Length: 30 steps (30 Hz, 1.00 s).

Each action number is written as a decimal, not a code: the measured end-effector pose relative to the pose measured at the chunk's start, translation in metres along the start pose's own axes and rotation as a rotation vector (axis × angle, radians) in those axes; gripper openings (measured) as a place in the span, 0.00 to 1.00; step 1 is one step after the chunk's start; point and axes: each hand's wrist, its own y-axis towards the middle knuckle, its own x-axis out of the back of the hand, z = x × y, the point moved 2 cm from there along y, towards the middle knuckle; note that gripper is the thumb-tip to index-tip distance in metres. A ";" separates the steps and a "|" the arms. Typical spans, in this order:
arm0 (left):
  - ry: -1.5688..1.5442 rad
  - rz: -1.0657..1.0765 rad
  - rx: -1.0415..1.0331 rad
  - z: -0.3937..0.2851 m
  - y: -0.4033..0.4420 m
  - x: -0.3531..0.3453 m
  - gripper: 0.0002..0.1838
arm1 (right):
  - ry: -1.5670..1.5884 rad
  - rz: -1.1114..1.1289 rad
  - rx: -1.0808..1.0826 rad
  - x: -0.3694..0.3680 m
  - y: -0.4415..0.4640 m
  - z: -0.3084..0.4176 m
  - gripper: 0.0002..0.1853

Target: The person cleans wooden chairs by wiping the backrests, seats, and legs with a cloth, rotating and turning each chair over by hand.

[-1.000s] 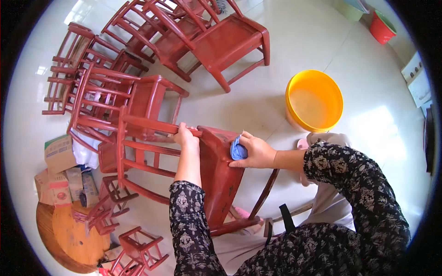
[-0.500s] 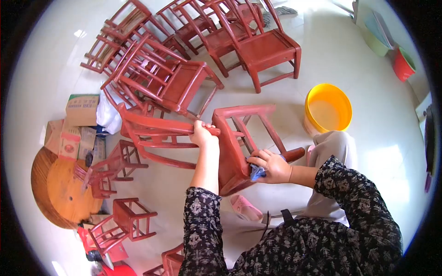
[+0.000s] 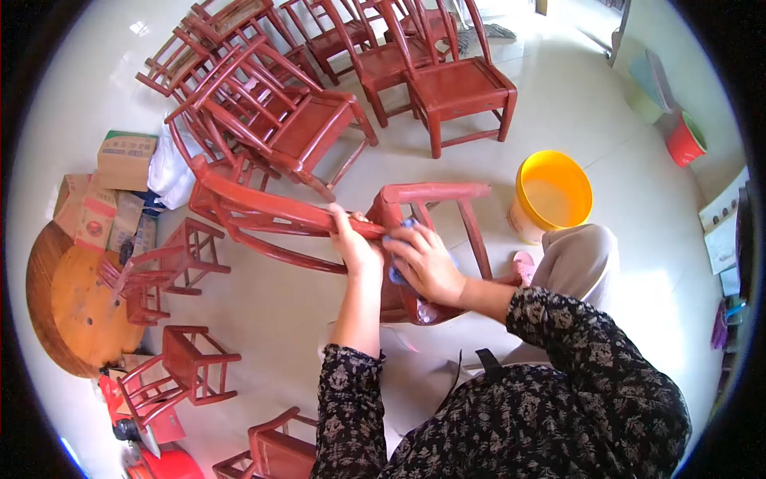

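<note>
A red wooden chair [image 3: 279, 209] is tilted over in front of me, its backrest pointing left. My left hand [image 3: 357, 249] is wrapped round a rail of the backrest close to the seat. Against the seat's side, just right of it, my right hand [image 3: 424, 263] presses a blue cloth [image 3: 396, 275], which shows between and below the fingers. The two hands are close together. Part of the seat is hidden behind my right hand and forearm.
A yellow bucket [image 3: 554, 190] stands right of the chair. More red chairs [image 3: 459, 86] crowd the back and left. Cardboard boxes [image 3: 126, 160], a round wooden top [image 3: 88, 303] and small chairs [image 3: 185, 359] are at the left. A red basin [image 3: 685, 144] is at the far right.
The chair has been turned over from its earlier tilt, with its legs now pointing right. My right hand has moved with the cloth along the seat, leftward to beside my left hand.
</note>
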 end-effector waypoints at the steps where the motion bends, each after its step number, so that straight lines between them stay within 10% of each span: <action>1: -0.045 -0.012 0.027 -0.006 -0.008 -0.002 0.20 | -0.051 -0.041 0.000 -0.009 0.010 -0.010 0.18; 7: 0.196 0.051 -0.018 -0.014 -0.020 0.001 0.22 | -0.190 0.222 -0.148 -0.029 0.113 -0.060 0.12; 17: -0.014 -0.007 0.086 -0.021 -0.027 0.017 0.18 | 0.022 -0.050 0.005 -0.028 0.072 -0.019 0.14; 30: -0.025 0.028 0.147 -0.046 -0.035 0.043 0.15 | -0.181 -0.066 -0.632 0.021 -0.006 -0.181 0.14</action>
